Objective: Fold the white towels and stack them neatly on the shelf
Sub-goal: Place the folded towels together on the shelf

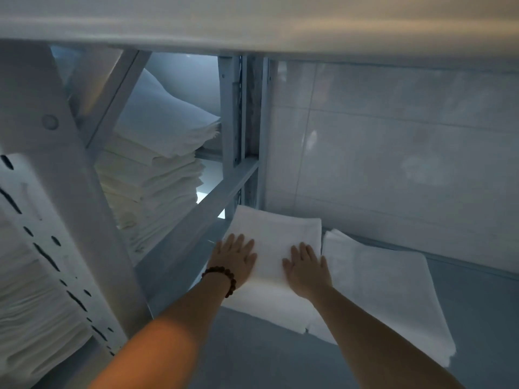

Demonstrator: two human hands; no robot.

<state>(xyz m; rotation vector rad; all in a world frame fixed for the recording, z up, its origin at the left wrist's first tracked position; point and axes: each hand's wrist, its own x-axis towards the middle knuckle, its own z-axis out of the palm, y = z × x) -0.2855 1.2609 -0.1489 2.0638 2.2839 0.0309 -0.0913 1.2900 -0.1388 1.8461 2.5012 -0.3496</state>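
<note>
Your left hand (236,258) and right hand (306,269) both lie flat with straight fingers, pressing on the folded white towel (276,237). It sits at the left end of the shelf (477,290), reaching toward the back left corner. A second folded towel (393,284) lies touching its right edge.

Soft matt cloth towel (276,240), painted metal shelf frame (233,113), glossy tiled wall (393,141).

Grey shelf (477,318) carries two folded white towels (278,234), side by side.
</note>
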